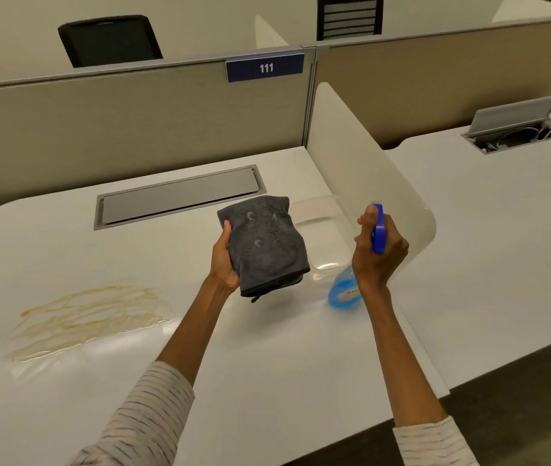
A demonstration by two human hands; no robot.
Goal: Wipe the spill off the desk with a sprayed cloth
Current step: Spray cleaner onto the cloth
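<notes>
My left hand (224, 260) holds a folded dark grey cloth (267, 240) above the white desk (267, 364), gripping its left edge. Pale wet marks show on the cloth's face. My right hand (376, 255) is shut on a spray bottle (343, 290) with a blue head and blue liquid, its nozzle turned toward the cloth. A yellowish-brown smeared spill (89, 314) lies on the desk at the left, well apart from both hands.
A grey cable hatch (180, 195) is set in the desk behind the cloth. A white curved divider (361, 169) stands at the right, with a clear container (321, 230) beside it. A fabric partition bearing the sign 111 (265, 67) closes the back.
</notes>
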